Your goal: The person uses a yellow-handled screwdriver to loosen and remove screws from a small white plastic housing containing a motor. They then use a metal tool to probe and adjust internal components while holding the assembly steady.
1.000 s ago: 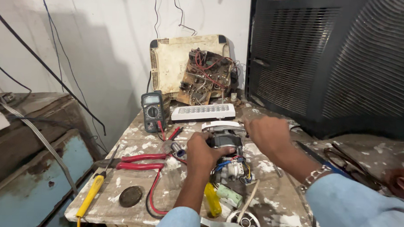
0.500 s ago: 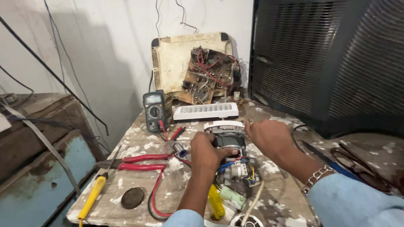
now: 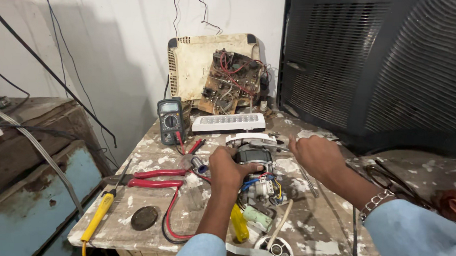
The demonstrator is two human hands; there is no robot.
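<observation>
Paint-splattered wooden desk (image 3: 149, 201) here: left hand (image 3: 228, 167) clamped on a small grey electric motor with coloured wires (image 3: 254, 159), right hand (image 3: 315, 154) gripping a thin metal tool (image 3: 268, 146) at its top.

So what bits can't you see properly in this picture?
Head view only:
- The motor: its left side is hidden under the left hand.
- Whatever the right hand pinches: fingers cover it, so it cannot be told.
- The white round part: cut off by the bottom edge.
- The multimeter screen: too small to read.
- The brown thing: cut off by the right edge.
</observation>
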